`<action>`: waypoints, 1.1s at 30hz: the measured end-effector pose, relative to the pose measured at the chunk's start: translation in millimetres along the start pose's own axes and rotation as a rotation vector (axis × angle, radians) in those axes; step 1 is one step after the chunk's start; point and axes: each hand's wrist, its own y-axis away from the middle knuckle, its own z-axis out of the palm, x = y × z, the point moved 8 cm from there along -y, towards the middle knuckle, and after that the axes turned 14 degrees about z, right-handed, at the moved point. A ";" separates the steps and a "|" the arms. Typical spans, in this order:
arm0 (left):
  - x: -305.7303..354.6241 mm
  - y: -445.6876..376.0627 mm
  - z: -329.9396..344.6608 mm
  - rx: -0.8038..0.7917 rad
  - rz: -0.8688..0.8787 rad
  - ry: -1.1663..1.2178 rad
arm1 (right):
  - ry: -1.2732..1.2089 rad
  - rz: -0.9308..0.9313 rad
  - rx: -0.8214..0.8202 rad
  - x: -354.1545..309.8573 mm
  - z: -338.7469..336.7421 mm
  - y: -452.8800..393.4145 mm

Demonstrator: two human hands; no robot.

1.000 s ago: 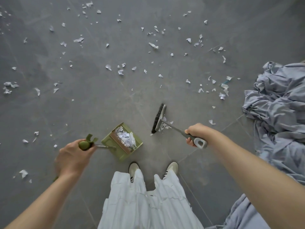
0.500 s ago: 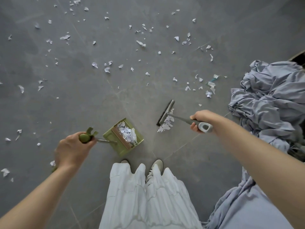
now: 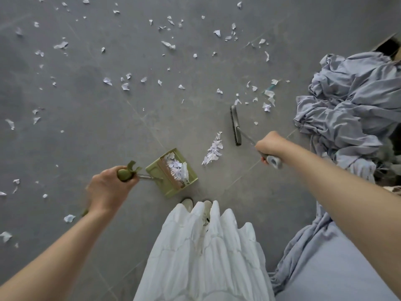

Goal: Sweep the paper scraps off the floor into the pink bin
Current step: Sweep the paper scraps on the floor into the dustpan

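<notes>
At six o'clock, white shoes [image 3: 187, 203]. The left hand [image 3: 108, 190] clenches the green dustpan [image 3: 172, 172] handle, pan part full. At four o'clock the right hand [image 3: 268, 145] grips the brush [image 3: 235, 124], which has swung away toward two o'clock, leaving a gathered scrap pile [image 3: 213, 151] near the pan: ready to push in. Toward twelve, loose paper scraps [image 3: 169, 44] litter the floor [image 3: 86, 127]. Pink bin unseen.

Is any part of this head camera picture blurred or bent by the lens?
Head view: the left hand on the green dustpan handle looks slightly smeared; the brush and the paper scraps near it are sharp; both forearms stretch wide toward the corners, a wide-angle effect; light is soft, without glare.
</notes>
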 end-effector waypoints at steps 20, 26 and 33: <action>47.2 -37.8 12.1 -0.095 0.076 -0.036 | 0.451 -0.088 0.078 20.4 22.7 26.8; 43.4 -40.6 12.5 -0.094 0.065 -0.030 | 0.394 0.017 0.220 37.4 -3.1 2.4; 43.5 -44.2 13.7 -0.076 0.082 -0.025 | 0.291 0.055 0.187 74.3 -9.6 -25.0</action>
